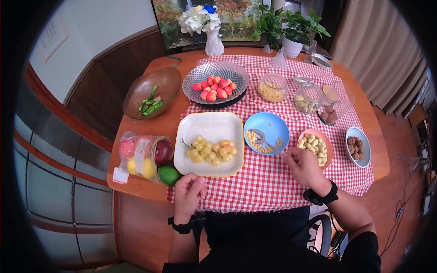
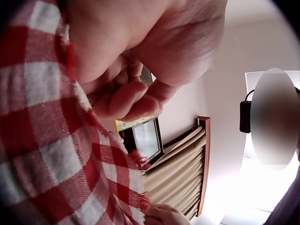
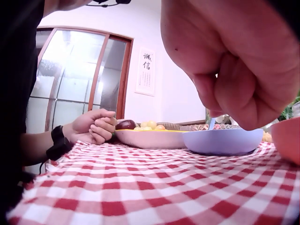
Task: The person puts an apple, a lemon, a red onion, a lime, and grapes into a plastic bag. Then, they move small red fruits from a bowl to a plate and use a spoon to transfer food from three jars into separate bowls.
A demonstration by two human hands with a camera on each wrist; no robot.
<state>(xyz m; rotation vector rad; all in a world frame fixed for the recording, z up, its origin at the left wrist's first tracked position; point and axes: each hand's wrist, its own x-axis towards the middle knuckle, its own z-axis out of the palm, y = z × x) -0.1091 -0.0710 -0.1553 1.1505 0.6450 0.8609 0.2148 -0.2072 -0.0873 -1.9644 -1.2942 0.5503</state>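
Note:
In the head view my right hand (image 1: 304,169) pinches the handle of a spoon (image 1: 273,146), whose head dips into a blue bowl (image 1: 274,122). Small pale yellow pieces (image 1: 261,148) lie in that bowl, some around the spoon. The right wrist view shows the right hand (image 3: 234,79) above the blue bowl's rim, fingers bent round the handle. My left hand (image 1: 189,195) rests loosely curled at the table's front edge, holding nothing. It lies beside a green fruit (image 1: 169,174) and the near corner of a white tray (image 1: 182,136) with yellow grapes (image 1: 211,152).
Right of the blue bowl stand a pink bowl (image 1: 329,152) of unshelled peanuts and a bowl (image 1: 365,157) of walnuts. Behind are glass jars (image 1: 272,94), a glass bowl (image 1: 191,82) of red fruit and a brown bowl (image 1: 136,93) of green peppers. Bagged fruit (image 1: 144,157) lies left.

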